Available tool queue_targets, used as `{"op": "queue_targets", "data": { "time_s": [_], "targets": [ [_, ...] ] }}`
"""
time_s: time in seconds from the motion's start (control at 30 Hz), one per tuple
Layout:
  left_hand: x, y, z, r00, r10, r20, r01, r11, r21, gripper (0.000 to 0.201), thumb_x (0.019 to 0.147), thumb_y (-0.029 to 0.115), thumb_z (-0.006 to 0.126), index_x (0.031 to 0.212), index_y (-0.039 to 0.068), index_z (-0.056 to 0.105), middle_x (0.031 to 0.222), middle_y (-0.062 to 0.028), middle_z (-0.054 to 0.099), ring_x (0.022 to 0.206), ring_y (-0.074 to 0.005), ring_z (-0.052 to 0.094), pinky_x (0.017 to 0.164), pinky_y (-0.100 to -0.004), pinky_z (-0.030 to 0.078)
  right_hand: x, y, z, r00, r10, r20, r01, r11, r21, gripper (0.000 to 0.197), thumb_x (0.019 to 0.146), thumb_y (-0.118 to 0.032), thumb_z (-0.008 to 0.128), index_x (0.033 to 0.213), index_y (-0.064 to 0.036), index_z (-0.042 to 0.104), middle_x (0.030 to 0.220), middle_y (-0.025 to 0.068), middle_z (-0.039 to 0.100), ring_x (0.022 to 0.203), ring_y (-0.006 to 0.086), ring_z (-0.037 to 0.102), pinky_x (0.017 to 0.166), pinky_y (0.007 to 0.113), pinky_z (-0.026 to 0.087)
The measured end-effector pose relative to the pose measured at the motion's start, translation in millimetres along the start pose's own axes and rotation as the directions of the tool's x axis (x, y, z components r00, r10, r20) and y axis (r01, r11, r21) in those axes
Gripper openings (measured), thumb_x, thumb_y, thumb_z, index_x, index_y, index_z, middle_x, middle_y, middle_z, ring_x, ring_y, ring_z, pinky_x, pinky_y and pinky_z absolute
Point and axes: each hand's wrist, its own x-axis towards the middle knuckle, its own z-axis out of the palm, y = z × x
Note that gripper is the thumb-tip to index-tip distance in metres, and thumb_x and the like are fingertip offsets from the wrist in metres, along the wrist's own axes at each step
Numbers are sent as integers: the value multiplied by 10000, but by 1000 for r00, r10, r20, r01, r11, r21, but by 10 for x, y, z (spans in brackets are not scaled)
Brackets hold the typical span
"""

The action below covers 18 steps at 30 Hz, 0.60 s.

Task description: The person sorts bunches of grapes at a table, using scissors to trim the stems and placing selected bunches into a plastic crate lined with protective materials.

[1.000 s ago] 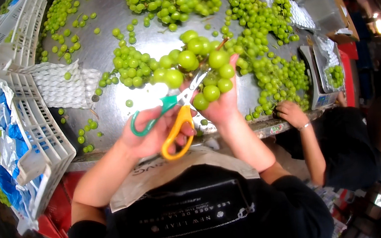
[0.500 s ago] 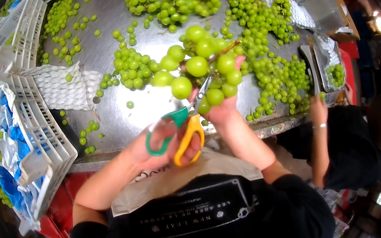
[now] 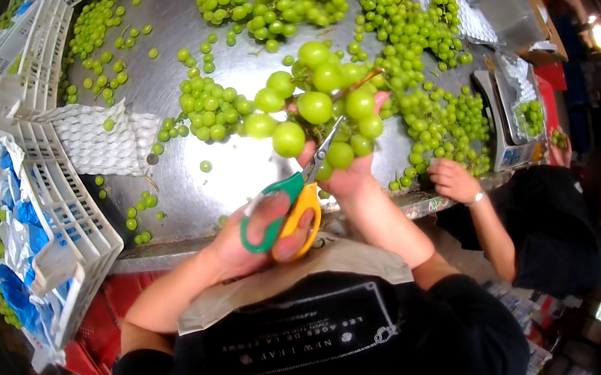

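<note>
My left hand [image 3: 233, 243] is closed round the handles of a pair of scissors [image 3: 309, 203], one loop green and the other yellow. The slim metal blades point up and to the right, against the underside of a bunch of green grapes [image 3: 315, 107]. That bunch is raised above the metal table, its brown stem sticking out at the right. From below, my right hand [image 3: 351, 179] grips the bunch; its fingers are mostly hidden behind the grapes, with one fingertip showing at the right. Whether the blade tips touch a stem cannot be made out.
The steel table [image 3: 171, 68] carries several grape bunches [image 3: 409, 29] and loose grapes. White plastic crates [image 3: 65, 218] line the left, beside white foam netting [image 3: 100, 138]. At right are a scale [image 3: 498, 123] with a clear tray of grapes and a co-worker's hand [image 3: 455, 181] by the edge.
The scissors' handles have come closer together, and the blades sit slightly further right. A co-worker's hand has moved left from the scale to the grapes near the table edge. My right hand barely moved.
</note>
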Motion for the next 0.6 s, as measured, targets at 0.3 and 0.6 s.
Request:
{"op": "queue_targets", "data": {
  "time_s": [0.3, 0.6],
  "targets": [
    [-105, 211, -255, 988, 18, 155, -77, 922, 379, 310, 913, 210, 507, 1066, -59, 535, 815, -111, 623, 760, -176, 608, 697, -288, 480, 54, -88, -7, 996, -64, -62, 69, 995, 75, 824, 797, -739, 305, 1315, -103, 389, 1286, 94, 449, 1145, 251, 458, 992, 409, 368],
    [-127, 384, -363, 995, -56, 80, 29, 950, 310, 305, 893, 194, 523, 974, -95, 578, 757, -143, 625, 646, -192, 625, 627, -290, 501, 17, -80, 40, 998, -62, -9, 63, 997, 45, 814, 817, -719, 293, 1322, -86, 378, 1295, 136, 444, 1169, 291, 446, 1012, 447, 351]
  ]
}}
